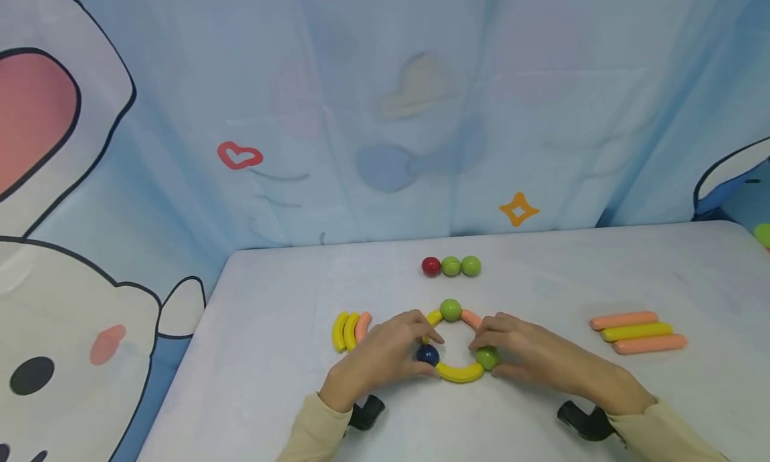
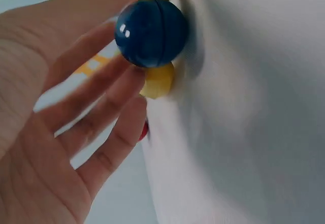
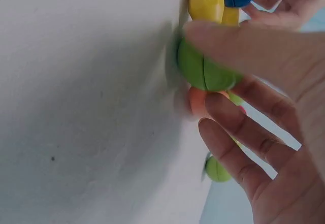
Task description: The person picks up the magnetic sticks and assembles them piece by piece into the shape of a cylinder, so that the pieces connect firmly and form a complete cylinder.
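A ring of curved rods and balls lies on the white table, partly hidden by both hands. My left hand (image 1: 394,348) holds the blue ball (image 1: 428,355) at the ring's left, between thumb and fingers. My right hand (image 1: 523,352) pinches a green ball (image 1: 487,358) at the right, its thumb lying across it in the right wrist view. A yellow curved rod (image 1: 460,373) joins these two balls along the near side. Another green ball (image 1: 450,309) sits at the far side, between a second yellow rod (image 1: 434,317) and an orange rod (image 1: 471,319).
Beyond the ring, a red ball (image 1: 430,267) and two green balls (image 1: 460,266) stand in a row. Curved yellow rods (image 1: 345,331) and an orange one (image 1: 363,326) lie left. Straight orange and yellow rods (image 1: 637,331) lie right. A printed blue curtain (image 1: 373,114) hangs behind the table (image 1: 271,295).
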{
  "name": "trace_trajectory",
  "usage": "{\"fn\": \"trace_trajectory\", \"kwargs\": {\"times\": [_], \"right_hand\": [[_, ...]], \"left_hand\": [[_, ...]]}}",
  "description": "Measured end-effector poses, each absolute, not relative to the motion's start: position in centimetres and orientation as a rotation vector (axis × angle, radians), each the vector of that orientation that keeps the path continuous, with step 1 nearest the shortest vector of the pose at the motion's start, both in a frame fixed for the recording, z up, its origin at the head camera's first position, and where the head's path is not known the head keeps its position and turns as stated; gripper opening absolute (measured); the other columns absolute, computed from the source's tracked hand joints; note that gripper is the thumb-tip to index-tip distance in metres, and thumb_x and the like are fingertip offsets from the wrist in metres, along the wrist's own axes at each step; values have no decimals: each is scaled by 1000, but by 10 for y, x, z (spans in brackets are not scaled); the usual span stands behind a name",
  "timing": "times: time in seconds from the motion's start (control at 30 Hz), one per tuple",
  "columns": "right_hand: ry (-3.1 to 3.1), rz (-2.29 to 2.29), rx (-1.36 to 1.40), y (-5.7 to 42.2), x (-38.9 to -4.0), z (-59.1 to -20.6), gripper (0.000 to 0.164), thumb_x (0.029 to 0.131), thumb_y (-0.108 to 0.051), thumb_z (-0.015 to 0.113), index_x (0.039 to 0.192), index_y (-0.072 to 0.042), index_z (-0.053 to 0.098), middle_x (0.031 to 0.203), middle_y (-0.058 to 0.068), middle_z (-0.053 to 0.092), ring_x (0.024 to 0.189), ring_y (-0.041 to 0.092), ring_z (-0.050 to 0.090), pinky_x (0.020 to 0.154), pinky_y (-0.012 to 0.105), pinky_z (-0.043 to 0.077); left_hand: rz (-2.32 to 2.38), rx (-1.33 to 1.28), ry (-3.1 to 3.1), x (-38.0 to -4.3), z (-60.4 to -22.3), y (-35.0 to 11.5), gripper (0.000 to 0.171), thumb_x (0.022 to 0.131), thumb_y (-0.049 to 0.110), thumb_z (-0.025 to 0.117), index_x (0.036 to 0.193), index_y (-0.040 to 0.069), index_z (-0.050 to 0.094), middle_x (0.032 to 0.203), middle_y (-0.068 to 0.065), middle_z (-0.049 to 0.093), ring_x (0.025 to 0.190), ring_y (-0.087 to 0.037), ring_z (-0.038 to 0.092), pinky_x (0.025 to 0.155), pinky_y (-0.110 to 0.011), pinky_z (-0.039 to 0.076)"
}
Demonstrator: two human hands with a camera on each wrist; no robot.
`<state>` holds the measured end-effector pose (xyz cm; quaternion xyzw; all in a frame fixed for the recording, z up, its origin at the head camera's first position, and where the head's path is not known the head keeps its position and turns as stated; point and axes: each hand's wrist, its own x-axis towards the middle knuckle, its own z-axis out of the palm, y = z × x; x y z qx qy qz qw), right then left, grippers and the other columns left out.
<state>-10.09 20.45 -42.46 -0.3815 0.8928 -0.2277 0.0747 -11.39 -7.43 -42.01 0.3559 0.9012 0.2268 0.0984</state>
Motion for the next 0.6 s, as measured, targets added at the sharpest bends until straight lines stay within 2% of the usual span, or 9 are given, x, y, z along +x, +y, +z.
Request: {"fn": "trace_trajectory", "kwargs": {"times": [0.13,0.23,0.4,0.53,0.6], "right_hand": [[2642,-954,-1052,219,-105,-422,32,91,-21,84,120,-20,72,116,-8,63,98,8,60,84,32,58],[2680,-1126,-999,241,-114,-421,25,95,-18,79,119,-18,72,110,-6,65,91,5,59,78,26,56],[2882,-1043,-870,294,-128,-423,27,91,-3,79,114,-17,73,106,-6,67,90,2,60,76,23,56],[2930,-808,-720,330,-134,-425,26,89,-7,82,112,-18,75,111,-6,68,96,7,60,78,23,56],[2914,-725,-659,343,-134,-426,25,89,-10,83,111,-19,76,112,-4,68,100,14,62,79,24,56]], "left_hand": [[893,836,2694,-119,-423,-71,41,97,35,77,129,11,69,118,1,63,101,-10,62,86,-17,52],[978,675,2715,-124,-427,-66,38,102,32,72,132,9,67,116,0,63,100,-11,63,85,-19,53],[1049,527,2705,-133,-433,-59,34,99,21,76,127,4,69,106,-3,64,91,-12,61,79,-21,53],[1058,470,2703,-136,-435,-54,30,95,14,79,121,2,71,99,-3,64,86,-11,58,77,-21,51],[1053,453,2698,-137,-435,-53,28,94,13,80,119,1,72,96,-2,63,84,-11,57,77,-21,50]]}}
